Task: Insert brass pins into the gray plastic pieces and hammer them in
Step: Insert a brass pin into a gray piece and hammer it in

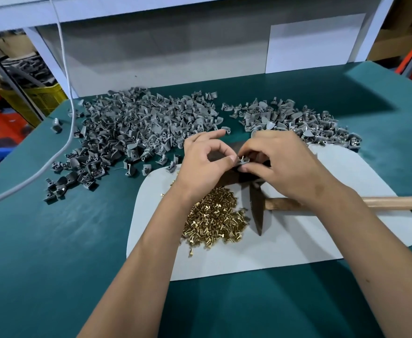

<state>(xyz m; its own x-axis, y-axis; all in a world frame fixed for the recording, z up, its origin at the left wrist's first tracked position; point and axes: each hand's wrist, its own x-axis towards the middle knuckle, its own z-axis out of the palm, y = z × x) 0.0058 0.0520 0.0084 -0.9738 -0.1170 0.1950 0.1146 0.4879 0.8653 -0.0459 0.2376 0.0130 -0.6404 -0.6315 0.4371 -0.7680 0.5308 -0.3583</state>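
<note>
Gray piece [243,162] with brass pin [242,157] pinched between left hand [206,164], right hand [285,164].

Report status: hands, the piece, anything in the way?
Both hands pinching one gray plastic piece, brass pin standing in it. Hammer lying idle under right wrist. Nothing blocking.

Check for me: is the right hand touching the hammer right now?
Apart. In the head view the right hand is up at the gray piece with the left hand, while the hammer lies on the mat, passing beneath the right wrist, ungripped.
</note>
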